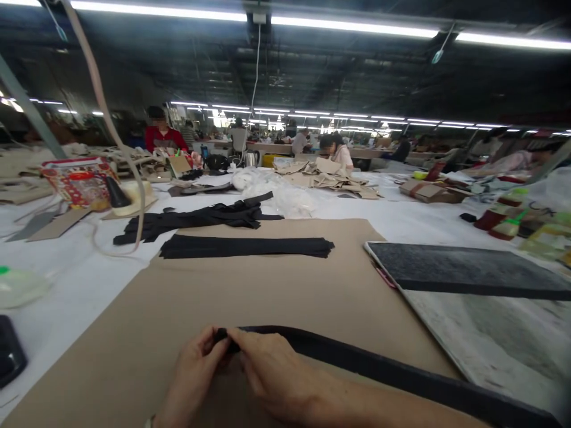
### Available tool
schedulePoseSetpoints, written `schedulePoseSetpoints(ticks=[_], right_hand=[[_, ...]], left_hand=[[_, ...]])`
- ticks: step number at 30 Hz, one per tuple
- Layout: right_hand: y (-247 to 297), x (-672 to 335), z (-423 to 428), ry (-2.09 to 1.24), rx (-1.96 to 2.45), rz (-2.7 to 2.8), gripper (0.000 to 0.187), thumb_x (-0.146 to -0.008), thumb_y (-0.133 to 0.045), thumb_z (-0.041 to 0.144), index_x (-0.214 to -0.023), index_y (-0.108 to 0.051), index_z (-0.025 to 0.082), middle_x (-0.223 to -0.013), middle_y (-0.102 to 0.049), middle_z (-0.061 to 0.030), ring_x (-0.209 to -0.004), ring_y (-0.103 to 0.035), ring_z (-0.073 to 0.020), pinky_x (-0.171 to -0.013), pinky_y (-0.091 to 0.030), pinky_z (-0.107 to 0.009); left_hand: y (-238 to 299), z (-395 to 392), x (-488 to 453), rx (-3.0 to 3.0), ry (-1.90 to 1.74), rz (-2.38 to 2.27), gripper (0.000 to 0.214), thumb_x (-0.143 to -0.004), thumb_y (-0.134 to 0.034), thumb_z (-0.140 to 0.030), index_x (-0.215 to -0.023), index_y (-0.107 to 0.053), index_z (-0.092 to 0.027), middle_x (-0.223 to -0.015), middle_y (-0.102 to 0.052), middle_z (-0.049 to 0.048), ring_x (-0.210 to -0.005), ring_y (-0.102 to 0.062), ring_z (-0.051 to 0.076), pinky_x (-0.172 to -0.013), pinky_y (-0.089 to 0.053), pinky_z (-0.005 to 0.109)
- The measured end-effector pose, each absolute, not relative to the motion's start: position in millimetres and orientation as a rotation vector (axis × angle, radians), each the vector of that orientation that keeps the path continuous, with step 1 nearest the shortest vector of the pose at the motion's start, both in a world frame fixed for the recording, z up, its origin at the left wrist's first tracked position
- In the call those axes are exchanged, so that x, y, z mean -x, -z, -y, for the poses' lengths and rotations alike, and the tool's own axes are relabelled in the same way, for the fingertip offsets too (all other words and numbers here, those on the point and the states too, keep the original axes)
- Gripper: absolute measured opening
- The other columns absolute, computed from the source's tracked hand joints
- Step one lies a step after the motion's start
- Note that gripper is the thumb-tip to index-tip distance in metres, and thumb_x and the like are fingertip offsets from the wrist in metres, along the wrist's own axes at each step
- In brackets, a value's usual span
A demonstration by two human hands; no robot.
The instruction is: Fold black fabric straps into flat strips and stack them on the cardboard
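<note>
A long black strip [357, 360] runs from my fingers out to the lower right, over the brown paper sheet [250, 291]. My left hand [196, 368] pinches its end between thumb and forefinger. Close beside it, my right hand [272, 368] is closed on the same strip, thumb and forefinger near the end. Behind my hands a neat stack of black strips [245, 246] lies across the sheet. Farther back is a loose heap of black strips [200, 217].
At right lies a board [499, 339] with a dark slab [473, 267] on it. Bottles [508, 223] stand beyond it. A black object [9, 351] sits at the left edge. A hose [104, 107] hangs at left. Clear plastic [281, 193] and brown pieces [328, 172] lie behind; people work farther off.
</note>
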State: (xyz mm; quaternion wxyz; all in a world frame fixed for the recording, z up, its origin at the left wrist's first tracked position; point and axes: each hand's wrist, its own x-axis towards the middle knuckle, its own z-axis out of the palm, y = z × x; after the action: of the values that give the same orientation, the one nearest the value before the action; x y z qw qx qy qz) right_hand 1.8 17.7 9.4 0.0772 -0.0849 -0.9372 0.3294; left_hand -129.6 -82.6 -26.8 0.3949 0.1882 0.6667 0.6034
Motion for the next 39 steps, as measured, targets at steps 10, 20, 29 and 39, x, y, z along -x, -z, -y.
schedulePoseSetpoints(ticks=[10,20,29,39], right_hand=[[-3.9,35.4,-17.8,-0.981,0.378,2.751,0.030,-0.083,-0.057,0.024,-0.112,-0.058,0.021,-0.110,-0.061,-0.0061,-0.104,-0.052,-0.0209,-0.094,-0.036,-0.037],[28.5,67.5,-1.9,-0.906,0.411,2.890,0.014,-0.082,-0.053,0.017,-0.094,-0.059,0.022,-0.101,-0.062,-0.0030,-0.099,-0.052,-0.0196,-0.091,-0.033,-0.039],[26.8,75.2,-1.1,-0.878,0.372,2.940,0.017,-0.082,-0.051,0.017,-0.098,-0.058,0.021,-0.102,-0.061,-0.0046,-0.099,-0.052,-0.0208,-0.092,-0.035,-0.041],[15.2,80.4,-2.0,-0.774,0.243,2.969,0.021,-0.085,-0.047,0.015,-0.104,-0.056,0.017,-0.106,-0.059,-0.0075,-0.102,-0.051,-0.0213,-0.095,-0.036,-0.040]], left_hand=[[40.9,110.3,153.4,-0.585,-1.412,-1.864,0.045,-0.061,-0.066,-0.051,-0.089,-0.065,-0.015,-0.072,-0.067,0.0036,-0.061,-0.059,0.016,-0.049,-0.042,0.023],[61.1,145.5,163.1,-0.875,-1.354,-2.530,0.040,-0.074,-0.050,-0.042,-0.109,-0.057,-0.025,-0.113,-0.059,0.0069,-0.107,-0.054,0.028,-0.098,-0.039,0.047],[55.4,165.1,213.9,-0.967,-1.216,-2.695,0.036,-0.078,-0.049,-0.044,-0.105,-0.057,-0.021,-0.095,-0.065,0.0059,-0.074,-0.064,0.021,-0.067,-0.056,0.035],[83.6,173.8,194.0,-2.433,-0.429,-2.592,0.039,-0.087,-0.047,-0.020,-0.126,-0.052,-0.020,-0.120,-0.062,0.0037,-0.109,-0.057,0.018,-0.092,-0.050,0.030]])
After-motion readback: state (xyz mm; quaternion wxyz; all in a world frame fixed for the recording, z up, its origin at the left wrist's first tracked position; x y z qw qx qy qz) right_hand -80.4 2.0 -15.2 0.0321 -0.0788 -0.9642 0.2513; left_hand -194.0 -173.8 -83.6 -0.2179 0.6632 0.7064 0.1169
